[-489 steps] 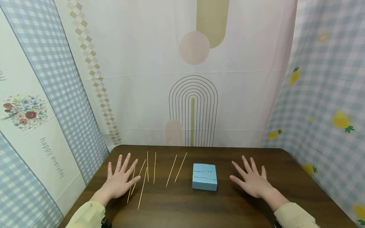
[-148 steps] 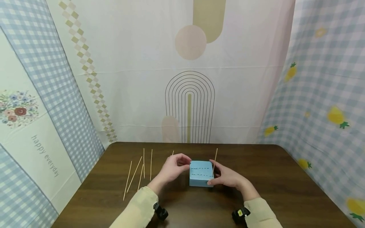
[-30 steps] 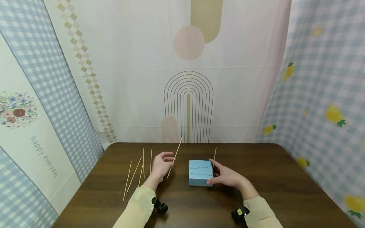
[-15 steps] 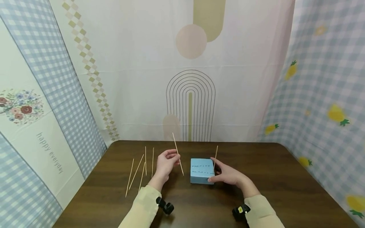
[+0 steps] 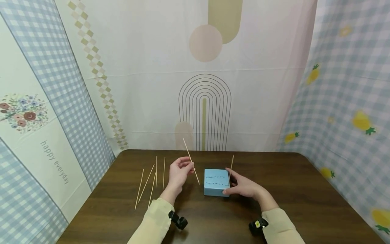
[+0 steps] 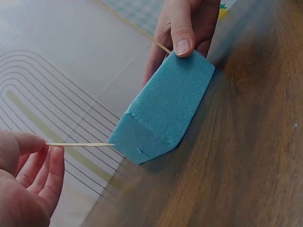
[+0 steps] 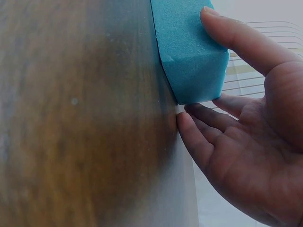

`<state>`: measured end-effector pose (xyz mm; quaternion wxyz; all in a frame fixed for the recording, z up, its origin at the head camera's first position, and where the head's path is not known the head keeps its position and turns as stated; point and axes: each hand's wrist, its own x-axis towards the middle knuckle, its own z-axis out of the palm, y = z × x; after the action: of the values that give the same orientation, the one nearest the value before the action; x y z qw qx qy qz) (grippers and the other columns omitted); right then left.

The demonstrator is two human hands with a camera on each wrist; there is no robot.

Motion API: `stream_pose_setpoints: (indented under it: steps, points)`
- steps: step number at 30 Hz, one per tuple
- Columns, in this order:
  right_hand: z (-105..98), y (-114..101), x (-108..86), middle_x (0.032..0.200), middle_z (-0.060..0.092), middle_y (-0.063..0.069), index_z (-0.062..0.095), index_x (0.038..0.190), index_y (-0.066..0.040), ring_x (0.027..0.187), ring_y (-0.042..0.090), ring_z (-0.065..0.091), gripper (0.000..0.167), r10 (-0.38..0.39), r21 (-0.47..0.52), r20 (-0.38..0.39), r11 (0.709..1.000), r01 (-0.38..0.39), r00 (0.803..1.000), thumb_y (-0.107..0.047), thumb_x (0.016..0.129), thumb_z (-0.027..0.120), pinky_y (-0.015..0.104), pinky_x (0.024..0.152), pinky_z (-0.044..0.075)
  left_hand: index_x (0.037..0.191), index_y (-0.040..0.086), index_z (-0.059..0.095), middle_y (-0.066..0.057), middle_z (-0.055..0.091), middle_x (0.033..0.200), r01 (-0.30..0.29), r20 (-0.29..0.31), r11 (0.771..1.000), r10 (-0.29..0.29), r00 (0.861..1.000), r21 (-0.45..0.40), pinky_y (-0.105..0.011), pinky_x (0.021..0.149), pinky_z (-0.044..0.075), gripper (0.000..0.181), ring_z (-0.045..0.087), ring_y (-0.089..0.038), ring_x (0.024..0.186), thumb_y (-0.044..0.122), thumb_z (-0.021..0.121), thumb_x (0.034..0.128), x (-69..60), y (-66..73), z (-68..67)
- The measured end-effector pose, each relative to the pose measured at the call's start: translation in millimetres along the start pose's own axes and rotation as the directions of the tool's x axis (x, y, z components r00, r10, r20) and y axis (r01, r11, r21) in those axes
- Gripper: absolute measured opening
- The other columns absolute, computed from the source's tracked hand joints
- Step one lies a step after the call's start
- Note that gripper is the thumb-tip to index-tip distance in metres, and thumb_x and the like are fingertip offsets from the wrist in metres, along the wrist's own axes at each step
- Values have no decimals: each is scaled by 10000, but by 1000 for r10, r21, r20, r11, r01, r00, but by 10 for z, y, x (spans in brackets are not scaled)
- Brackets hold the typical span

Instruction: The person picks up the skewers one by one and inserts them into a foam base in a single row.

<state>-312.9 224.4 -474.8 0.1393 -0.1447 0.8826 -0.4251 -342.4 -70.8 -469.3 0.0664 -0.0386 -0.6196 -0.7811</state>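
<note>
My left hand (image 5: 180, 172) pinches a thin bamboo skewer (image 5: 188, 153) between thumb and fingertips. The skewer slants, its lower end just left of a light blue foam block (image 5: 214, 187); in the left wrist view its pointed tip appears at the block's edge, contact uncertain. Two rows of small dark marks run across the block's top. My right hand (image 5: 243, 185) holds the block's right side, thumb at the near corner and a finger at the far corner. Another skewer (image 5: 232, 165) stands nearly upright at the block's right edge.
Several loose skewers (image 5: 156, 171) lie on the dark wooden table (image 5: 219, 220), left of my left hand. A patterned cloth (image 5: 146, 101) hangs behind the table, with checked cloths at both sides. Each wrist wears a black camera (image 5: 178, 220).
Over the last second my left hand has moved right towards the block, and its skewer has swung from leaning right to leaning left. My right hand stays on the block.
</note>
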Motion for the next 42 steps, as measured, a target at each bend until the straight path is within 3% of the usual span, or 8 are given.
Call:
stream_pose_setpoints:
  steps: [7, 11, 15, 20, 27, 36, 42]
  points:
    - [11, -3, -6, 1709, 244, 298, 214, 1710, -105, 1510, 452, 383, 1090, 21, 5, -1, 1000, -21, 1000, -407, 885, 859, 652, 1205, 314, 1227, -47, 661, -173, 737, 1054, -61, 49, 997, 63, 997, -40, -458, 865, 631, 240, 740, -339, 916, -38, 723, 996, -31, 49, 54]
    - [13, -5, -9, 1709, 236, 304, 215, 1710, -114, 1488, 454, 422, 1087, 26, 7, -2, 1000, -26, 1000, -409, 885, 859, 660, 1201, 316, 1229, -48, 661, -233, 731, 1101, -118, 78, 992, 121, 990, -36, -509, 892, 618, 233, 742, -344, 924, -49, 707, 1000, -56, 86, 105]
    - [9, 0, -6, 1710, 233, 306, 213, 1711, -112, 1481, 450, 436, 1091, 26, 5, 1, 1000, -26, 1000, -409, 885, 860, 652, 1200, 323, 1222, -60, 666, -281, 719, 1122, -174, 102, 985, 175, 979, -18, -403, 845, 635, 230, 747, -308, 908, -58, 708, 996, -76, 107, 172]
    - [3, -5, -1, 1712, 224, 306, 208, 1711, -107, 1491, 455, 419, 1094, 27, 17, 4, 1000, -27, 1000, -405, 886, 861, 652, 1202, 319, 1184, -41, 689, -231, 731, 1077, -216, 119, 976, 217, 969, -22, -296, 786, 624, 219, 739, -255, 883, -46, 748, 974, -115, 136, 255]
    - [0, -19, -19, 1712, 221, 312, 203, 1712, -109, 1483, 464, 428, 1090, 39, 20, 10, 999, -39, 999, -409, 892, 855, 666, 1195, 322, 1155, -42, 697, -157, 746, 1021, -228, 146, 973, 230, 962, -27, -380, 811, 634, 214, 720, -185, 847, -37, 774, 956, -193, 149, 366]
    - [3, -28, -23, 1708, 237, 308, 204, 1711, -104, 1497, 459, 407, 1085, 35, 27, 10, 999, -35, 999, -400, 894, 855, 642, 1200, 331, 1168, 15, 723, -155, 758, 1066, -213, 202, 976, 201, 959, 38, -287, 800, 611, 212, 703, -182, 892, 39, 792, 969, -258, 100, 479]
    - [5, -42, -25, 1705, 261, 294, 209, 1706, -86, 1511, 453, 382, 1074, 29, 32, 9, 999, -29, 1000, -384, 899, 851, 628, 1201, 340, 1170, 78, 751, -97, 767, 1069, -239, 255, 966, 208, 944, 96, -303, 833, 606, 189, 709, -204, 938, 96, 790, 986, -304, 104, 542]
